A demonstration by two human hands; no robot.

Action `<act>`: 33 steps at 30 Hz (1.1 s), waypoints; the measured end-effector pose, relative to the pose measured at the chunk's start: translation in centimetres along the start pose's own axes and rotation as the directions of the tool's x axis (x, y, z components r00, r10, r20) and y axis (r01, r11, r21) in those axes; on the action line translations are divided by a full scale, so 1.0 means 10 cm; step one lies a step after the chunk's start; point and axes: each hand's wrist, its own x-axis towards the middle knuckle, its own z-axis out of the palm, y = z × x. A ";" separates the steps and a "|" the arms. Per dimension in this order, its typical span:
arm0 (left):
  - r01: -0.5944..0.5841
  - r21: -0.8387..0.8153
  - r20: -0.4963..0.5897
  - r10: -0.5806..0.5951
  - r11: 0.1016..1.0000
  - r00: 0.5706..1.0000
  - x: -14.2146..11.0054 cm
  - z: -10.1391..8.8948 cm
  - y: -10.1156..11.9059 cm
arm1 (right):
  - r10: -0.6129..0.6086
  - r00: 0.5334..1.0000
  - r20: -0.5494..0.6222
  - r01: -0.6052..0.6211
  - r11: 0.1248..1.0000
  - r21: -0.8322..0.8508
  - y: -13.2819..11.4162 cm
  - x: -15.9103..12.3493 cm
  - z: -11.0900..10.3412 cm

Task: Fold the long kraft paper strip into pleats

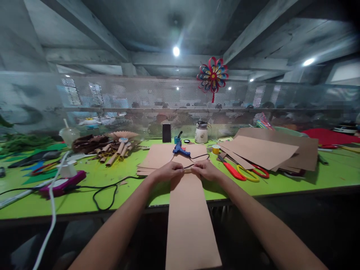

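A long strip of brown kraft paper [188, 221] runs from the table edge down toward me. My left hand [168, 171] pinches its far end at the left side. At the right side of that same end, my right hand [206, 169] grips it with fingers closed. The edge between the two hands looks folded or pressed. Just beyond, a blue glue gun [181, 149] lies on a stack of brown paper sheets [153, 157], its black cord passing close to my fingers.
Red-handled scissors [232, 168] and yellow-handled scissors [247, 173] lie to the right, beside large brown sheets [261, 152]. A purple power strip [63, 183] with cords sits left. Behind stand a phone [166, 133], a white jug [201, 133] and a perforated screen [146, 97].
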 end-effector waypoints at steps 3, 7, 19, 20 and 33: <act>-0.014 -0.028 0.005 0.014 1.000 1.000 0.02 0.02 -0.03 | 0.007 1.000 -0.025 -0.007 1.000 0.004 0.01 0.02 0.01; 0.016 -0.106 0.035 -0.012 0.994 0.999 0.00 0.01 0.01 | 0.035 0.999 -0.019 -0.033 0.995 0.093 0.04 0.04 0.01; 0.117 -0.113 0.020 -0.115 0.987 0.993 -0.06 -0.09 -0.04 | 0.213 0.976 -0.038 -0.176 0.883 0.434 0.03 0.04 -0.08; 0.122 -0.101 0.000 -0.122 0.987 0.993 -0.06 -0.08 -0.05 | 0.223 0.974 -0.041 -0.181 0.876 0.447 0.03 0.03 -0.09; 0.116 -0.197 -0.023 -0.123 0.973 0.992 -0.08 -0.05 0.01 | 0.176 0.983 -0.048 -0.126 0.847 0.517 0.07 0.04 -0.11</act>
